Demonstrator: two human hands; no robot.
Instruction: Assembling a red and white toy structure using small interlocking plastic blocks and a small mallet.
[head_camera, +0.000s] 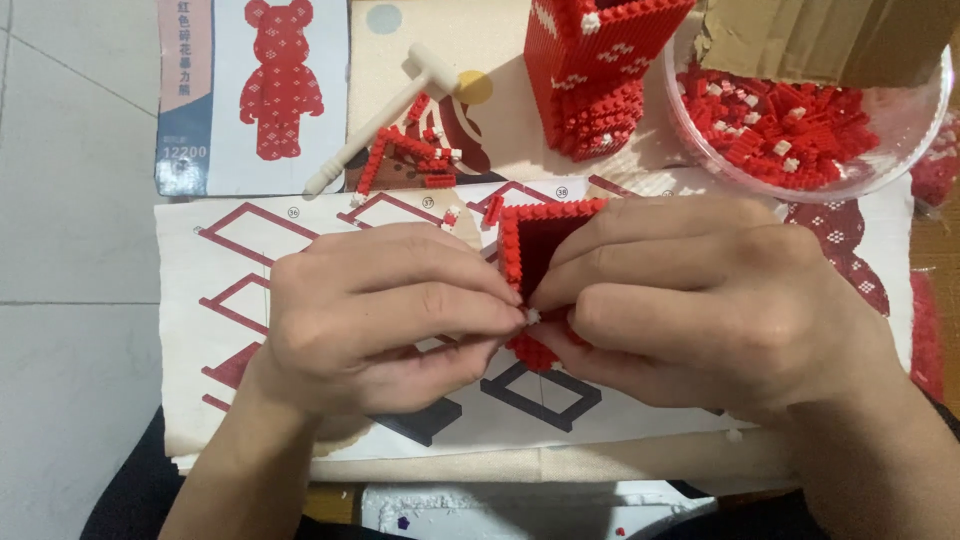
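Both my hands meet over a small hollow frame of red bricks (540, 240) resting on a paper instruction sheet (250, 290). My left hand (385, 315) pinches a tiny white brick (533, 316) at the frame's lower edge, thumb and forefinger closed on it. My right hand (720, 300) grips the frame from the right, its fingers wrapped across the frame's near side. Most of the frame's lower part is hidden under my fingers.
A tall red-and-white brick block (590, 75) stands at the back. A clear bowl (905, 140) of loose red and white bricks sits back right, under a cardboard box (830, 35). A white hammer-like tool (385, 115), loose red brick strips (410, 150) and a leaflet picturing a red bear (255, 90) lie back left.
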